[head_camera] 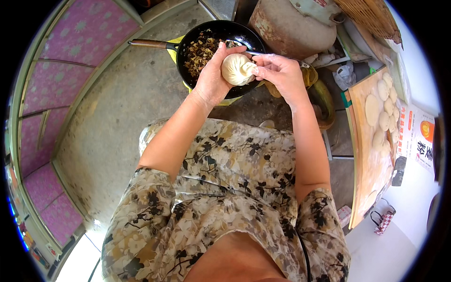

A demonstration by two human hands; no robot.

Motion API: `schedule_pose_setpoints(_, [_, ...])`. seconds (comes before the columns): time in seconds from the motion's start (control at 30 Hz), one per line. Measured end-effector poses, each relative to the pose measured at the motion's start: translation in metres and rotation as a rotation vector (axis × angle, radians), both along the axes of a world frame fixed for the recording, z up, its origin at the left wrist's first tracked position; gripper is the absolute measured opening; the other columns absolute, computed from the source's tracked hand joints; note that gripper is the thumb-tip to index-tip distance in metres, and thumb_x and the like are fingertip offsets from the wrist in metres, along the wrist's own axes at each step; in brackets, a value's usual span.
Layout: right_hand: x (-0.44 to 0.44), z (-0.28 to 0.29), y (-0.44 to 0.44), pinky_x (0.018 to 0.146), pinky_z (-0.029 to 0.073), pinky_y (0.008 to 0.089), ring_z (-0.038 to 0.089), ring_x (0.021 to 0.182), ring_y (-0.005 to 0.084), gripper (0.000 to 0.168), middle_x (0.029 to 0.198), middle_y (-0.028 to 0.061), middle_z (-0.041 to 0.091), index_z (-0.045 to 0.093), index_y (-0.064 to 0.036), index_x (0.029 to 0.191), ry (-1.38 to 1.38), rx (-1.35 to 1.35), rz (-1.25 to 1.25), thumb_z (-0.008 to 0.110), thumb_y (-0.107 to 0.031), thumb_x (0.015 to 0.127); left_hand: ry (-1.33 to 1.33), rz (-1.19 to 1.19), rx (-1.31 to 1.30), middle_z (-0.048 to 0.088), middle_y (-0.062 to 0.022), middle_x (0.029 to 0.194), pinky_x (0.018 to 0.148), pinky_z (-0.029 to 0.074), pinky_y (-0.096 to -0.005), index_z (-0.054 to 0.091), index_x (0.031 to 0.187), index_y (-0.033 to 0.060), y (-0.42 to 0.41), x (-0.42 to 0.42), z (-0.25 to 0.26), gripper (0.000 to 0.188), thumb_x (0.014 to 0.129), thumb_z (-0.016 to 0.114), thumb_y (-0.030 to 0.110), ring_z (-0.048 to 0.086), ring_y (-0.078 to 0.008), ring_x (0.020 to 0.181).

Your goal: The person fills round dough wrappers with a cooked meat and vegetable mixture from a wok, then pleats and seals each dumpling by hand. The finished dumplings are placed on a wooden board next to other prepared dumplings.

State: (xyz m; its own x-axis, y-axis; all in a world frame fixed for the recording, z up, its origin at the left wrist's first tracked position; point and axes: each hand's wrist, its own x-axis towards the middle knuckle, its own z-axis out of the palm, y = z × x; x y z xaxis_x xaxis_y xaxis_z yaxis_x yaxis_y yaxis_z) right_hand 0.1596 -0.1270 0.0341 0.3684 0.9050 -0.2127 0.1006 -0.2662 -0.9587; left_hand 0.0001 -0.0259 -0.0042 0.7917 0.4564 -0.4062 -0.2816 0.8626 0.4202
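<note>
A round, pleated dough bun [236,70] rests in the palm of my left hand [212,75], whose fingers curve around its far side. With thumb and fingertips, my right hand [278,72] pinches the twisted knot of dough at the bun's right side. Flour whitens the fingers of both hands. Below them is a black frying pan [220,26] with a wooden handle [148,43]. Chopped, cooked filling [197,53] covers the pan's left part. A thin metal utensil [299,63] lies across the pan's right rim, partly hidden by my right hand.
Several flat dough rounds [384,120] lie on a wooden board [359,148] at the right, beside a rolling pin [390,148]. Beyond the pan stand a rusty metal vessel [292,31] and a wicker basket [370,17]. Purple floral cabinets [49,86] line the left.
</note>
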Motion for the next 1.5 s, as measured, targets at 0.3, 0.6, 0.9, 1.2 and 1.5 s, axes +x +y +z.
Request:
schedule_pose_setpoints(0.3, [-0.005,-0.004,0.000,0.066,0.053,0.0309,0.065,0.073,0.0211,0.015,0.084,0.0067,0.066,0.072,-0.002,0.092,-0.609,0.217,0.205,0.072,-0.003,0.077,0.111,-0.147,0.213,0.066,-0.0066,0.113,0.092,0.054,-0.0376,0.060,0.125,0.0049,0.000,0.002,-0.008,0.059,0.107,0.033,0.054,0.065,-0.0174,0.105])
schedule_pose_setpoints(0.6, [-0.014,-0.002,0.009,0.068,0.054,0.0359,0.063,0.077,0.0265,0.011,0.090,0.0045,0.063,0.066,-0.006,0.088,-1.077,0.528,0.426,0.069,-0.006,0.077,0.257,-0.187,0.322,0.066,-0.0091,0.106,0.086,0.052,-0.0306,0.062,0.116,-0.0012,-0.002,0.000,-0.002,0.067,0.099,0.050,0.062,0.064,-0.0138,0.095])
schedule_pose_setpoints(0.9, [-0.023,0.020,0.001,0.070,0.053,0.0288,0.066,0.082,0.0195,0.007,0.089,0.0082,0.068,0.070,0.001,0.088,-0.500,0.321,0.066,0.070,-0.001,0.081,-0.084,-0.096,0.117,0.064,-0.0108,0.124,0.101,0.049,-0.0381,0.050,0.143,0.0047,0.007,-0.008,0.021,0.074,0.101,0.038,0.065,0.062,-0.0204,0.113])
schedule_pose_setpoints(1.2, [-0.009,0.007,0.002,0.071,0.053,0.0256,0.066,0.079,0.0131,0.021,0.093,0.0063,0.069,0.071,0.003,0.105,-0.315,0.184,0.055,0.073,-0.003,0.084,-0.039,-0.056,-0.097,0.065,-0.0144,0.121,0.095,0.055,-0.0461,0.056,0.129,0.0027,0.007,-0.005,0.005,0.064,0.104,0.036,0.058,0.065,-0.0268,0.110])
schedule_pose_setpoints(1.5, [-0.015,0.001,0.006,0.069,0.055,0.0341,0.066,0.077,0.0245,0.019,0.094,0.0089,0.066,0.072,-0.003,0.098,-0.836,0.399,0.290,0.073,-0.005,0.079,-0.049,-0.118,0.011,0.066,-0.0111,0.111,0.091,0.057,-0.0404,0.060,0.121,0.0016,0.002,0.000,-0.004,0.064,0.104,0.036,0.058,0.067,-0.0228,0.104])
